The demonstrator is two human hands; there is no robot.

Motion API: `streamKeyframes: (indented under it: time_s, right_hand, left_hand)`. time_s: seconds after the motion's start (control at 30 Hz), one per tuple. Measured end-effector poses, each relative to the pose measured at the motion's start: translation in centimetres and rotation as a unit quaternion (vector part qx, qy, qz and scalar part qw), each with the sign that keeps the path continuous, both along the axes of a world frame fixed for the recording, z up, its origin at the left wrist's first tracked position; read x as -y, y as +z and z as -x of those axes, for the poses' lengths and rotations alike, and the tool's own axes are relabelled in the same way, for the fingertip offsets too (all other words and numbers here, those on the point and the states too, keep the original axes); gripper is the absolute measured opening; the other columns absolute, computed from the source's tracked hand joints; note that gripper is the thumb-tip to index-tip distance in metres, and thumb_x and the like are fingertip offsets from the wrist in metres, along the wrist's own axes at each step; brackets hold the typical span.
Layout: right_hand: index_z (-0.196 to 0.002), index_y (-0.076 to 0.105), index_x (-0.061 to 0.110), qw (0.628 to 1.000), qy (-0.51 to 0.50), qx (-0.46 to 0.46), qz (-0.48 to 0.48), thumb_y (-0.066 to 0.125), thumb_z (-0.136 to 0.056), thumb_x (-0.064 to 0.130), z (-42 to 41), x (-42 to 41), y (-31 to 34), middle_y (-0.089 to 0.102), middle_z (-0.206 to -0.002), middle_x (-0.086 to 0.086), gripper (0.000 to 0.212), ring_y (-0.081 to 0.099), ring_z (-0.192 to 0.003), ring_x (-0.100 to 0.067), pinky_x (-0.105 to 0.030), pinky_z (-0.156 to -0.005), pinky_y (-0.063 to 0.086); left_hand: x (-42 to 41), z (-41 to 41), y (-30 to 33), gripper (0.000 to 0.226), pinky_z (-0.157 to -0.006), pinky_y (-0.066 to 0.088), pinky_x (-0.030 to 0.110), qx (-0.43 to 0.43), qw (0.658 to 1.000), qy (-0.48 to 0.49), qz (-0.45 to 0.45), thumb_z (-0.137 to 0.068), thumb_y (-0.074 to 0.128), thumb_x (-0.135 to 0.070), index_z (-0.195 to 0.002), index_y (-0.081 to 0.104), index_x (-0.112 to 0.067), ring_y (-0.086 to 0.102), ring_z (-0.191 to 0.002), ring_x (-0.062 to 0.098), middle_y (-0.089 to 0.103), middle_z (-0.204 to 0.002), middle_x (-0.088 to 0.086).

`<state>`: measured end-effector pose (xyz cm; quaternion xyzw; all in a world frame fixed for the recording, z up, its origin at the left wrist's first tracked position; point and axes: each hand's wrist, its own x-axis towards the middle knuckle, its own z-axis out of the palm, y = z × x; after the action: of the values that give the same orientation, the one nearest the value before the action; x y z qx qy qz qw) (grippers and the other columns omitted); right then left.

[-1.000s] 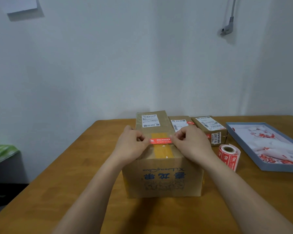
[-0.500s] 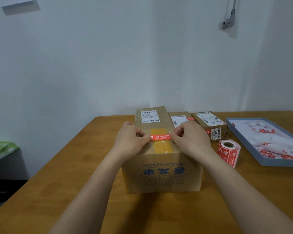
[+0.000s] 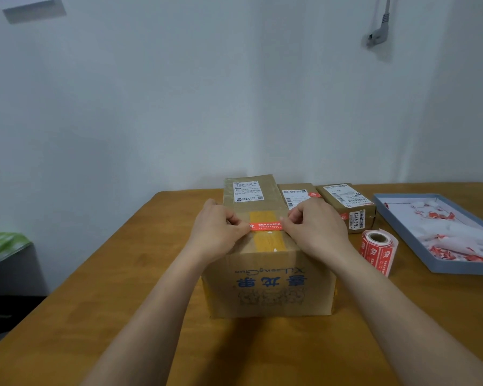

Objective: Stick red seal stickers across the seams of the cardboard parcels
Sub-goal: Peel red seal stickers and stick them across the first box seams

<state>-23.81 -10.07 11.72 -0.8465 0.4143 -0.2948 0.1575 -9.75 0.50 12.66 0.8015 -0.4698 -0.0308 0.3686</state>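
Your left hand [image 3: 217, 232] and right hand [image 3: 315, 228] rest on top of the large brown cardboard parcel [image 3: 265, 271] on the wooden worktop [image 3: 123, 288]. Between them lies the red rectangular seal sticker [image 3: 265, 226], across the yellow tape seam [image 3: 267, 240]. The fingers of each hand are curled and pinch one end of it. To the right of your right fingers stands the roll of red stickers [image 3: 377, 252], and beyond them two smaller cardboard parcels [image 3: 343, 204].

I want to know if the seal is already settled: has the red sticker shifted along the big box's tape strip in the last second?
No. The red sticker crosses the tape strip at the same spot, both hands pinching its ends.
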Motion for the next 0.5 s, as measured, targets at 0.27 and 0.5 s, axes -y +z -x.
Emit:
streamKeyframes:
  time_s: [0.27,0.5]
  right_hand:
    - [-0.06,0.069,0.012,1.0,-0.002,-0.005,0.009,0.061,-0.089,0.031,-0.02,-0.04,-0.03,0.071,-0.075,0.003,0.035,0.062,-0.067,-0.01,-0.021,-0.048,0.04]
    - [-0.062,0.07,0.014,1.0,-0.003,-0.004,0.017,0.061,-0.089,0.029,-0.1,-0.16,-0.06,0.071,-0.077,0.004,0.032,0.063,-0.069,-0.009,-0.019,-0.048,0.04]
  left_hand:
    - [0.02,0.18,0.06,0.02,-0.076,0.035,0.026,0.009,1.0,0.002,0.001,-0.085,0.067,-0.021,-0.071,0.073,-0.007,0.044,-0.103,0.01,0.049,-0.08,-0.008]
    - [-0.01,0.37,0.2,0.019,-0.074,0.034,0.024,0.012,1.0,0.004,0.0,-0.085,0.068,-0.019,-0.071,0.074,-0.007,0.044,-0.101,0.01,0.049,-0.076,-0.008]
